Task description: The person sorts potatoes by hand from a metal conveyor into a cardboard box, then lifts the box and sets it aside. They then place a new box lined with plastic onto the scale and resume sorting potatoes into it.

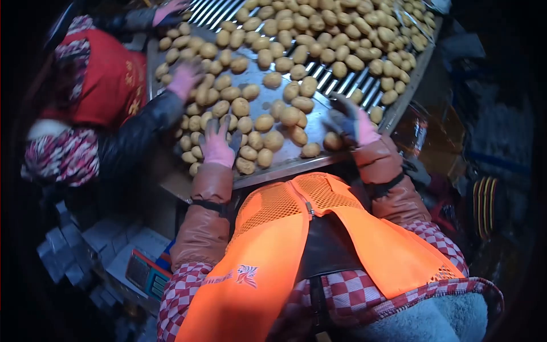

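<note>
Many potatoes (240, 107) lie over a metal sorting table (259, 85), loose and in clusters. My left hand (217, 142), in a pink glove with grey fingers, rests among the potatoes near the front edge, its fingers spread. On the right, my right hand (352, 121), gloved alike, is over the metal surface beside a single potato (333, 141). Its fingers are apart and slightly blurred, with nothing seen between them. Metal rollers (336, 81) run behind it, heaped with more potatoes.
A co-worker in a red apron (114, 80) stands at the left, their pink-gloved hand (185, 80) among the potatoes near my left hand. A raised metal rim (407, 94) bounds the right side. A scale-like device (147, 275) is at the lower left.
</note>
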The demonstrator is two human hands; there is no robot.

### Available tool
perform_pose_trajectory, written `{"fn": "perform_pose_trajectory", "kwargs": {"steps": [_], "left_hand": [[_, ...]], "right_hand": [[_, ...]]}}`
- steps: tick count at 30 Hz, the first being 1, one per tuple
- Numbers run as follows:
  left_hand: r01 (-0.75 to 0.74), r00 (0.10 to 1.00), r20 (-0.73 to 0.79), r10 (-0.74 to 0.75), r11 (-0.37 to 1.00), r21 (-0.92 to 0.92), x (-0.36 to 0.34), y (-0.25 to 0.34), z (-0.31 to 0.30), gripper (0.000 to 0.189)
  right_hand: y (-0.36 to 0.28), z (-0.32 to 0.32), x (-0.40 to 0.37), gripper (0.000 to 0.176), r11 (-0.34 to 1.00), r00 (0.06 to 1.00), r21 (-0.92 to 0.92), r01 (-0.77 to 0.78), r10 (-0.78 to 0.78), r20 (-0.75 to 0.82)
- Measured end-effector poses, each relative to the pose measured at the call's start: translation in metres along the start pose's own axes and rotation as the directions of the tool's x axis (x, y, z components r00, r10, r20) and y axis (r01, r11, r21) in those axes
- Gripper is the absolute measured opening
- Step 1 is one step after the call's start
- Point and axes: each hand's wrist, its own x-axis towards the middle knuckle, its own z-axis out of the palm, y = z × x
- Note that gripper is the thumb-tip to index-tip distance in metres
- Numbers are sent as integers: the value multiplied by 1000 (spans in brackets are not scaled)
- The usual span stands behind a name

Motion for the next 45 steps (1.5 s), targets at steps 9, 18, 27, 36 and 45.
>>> {"fn": "perform_pose_trajectory", "kwargs": {"steps": [9,18,27,36,45], "left_hand": [[-138,928,-370,43,962,-234,-35,32,-28,27],[-46,993,107,58,993,-105,15,25,-19,53],[362,911,269,-312,918,-163,-8,-65,-28,62],[484,874,-36,-484,875,-11,-32,-88,-11,76],[-131,990,-107,94,894,-427,127,7,-20,42]], "right_hand": [[27,17,-8,78,517,993,-856,-15,110,49],[11,130,60,77,672,937,-734,100,184,296],[-54,72,183,70,470,977,-882,-30,-173,-125],[-14,184,127,69,259,990,-956,136,-9,139],[3,187,57,55,479,733,-630,611,-42,679]]}}
